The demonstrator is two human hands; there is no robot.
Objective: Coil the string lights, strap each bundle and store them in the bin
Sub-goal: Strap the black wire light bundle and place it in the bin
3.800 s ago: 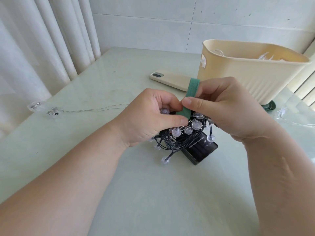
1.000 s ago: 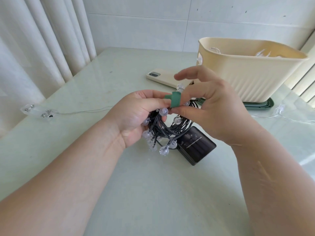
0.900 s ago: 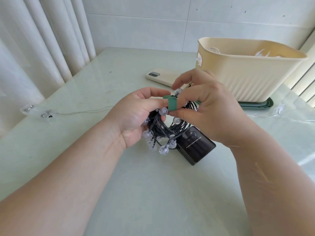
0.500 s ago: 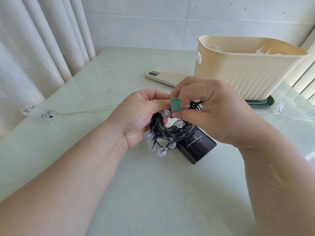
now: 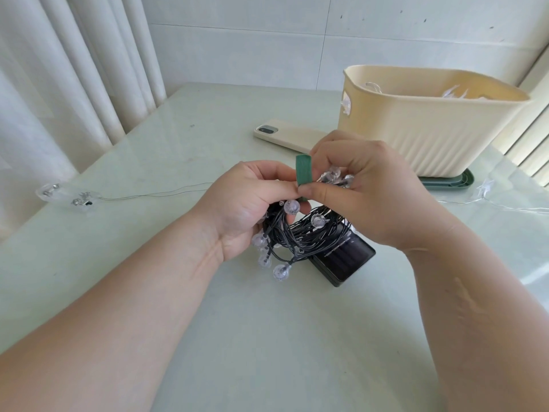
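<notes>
Pinching strap (image 5: 303,173) in fingers (image 5: 319,192), prob. round coil (image 5: 300,233)

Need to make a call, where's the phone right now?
Head view: the phone lies flat on the table, just left of the cream bin, beyond the right hand.

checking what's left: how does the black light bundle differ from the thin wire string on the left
The black light bundle is coiled and held in the left hand and right hand; the thin wire string lies stretched out, untouched. The bundle's cord is thick, dark; the string's fine. Both are outside the bin.
</notes>
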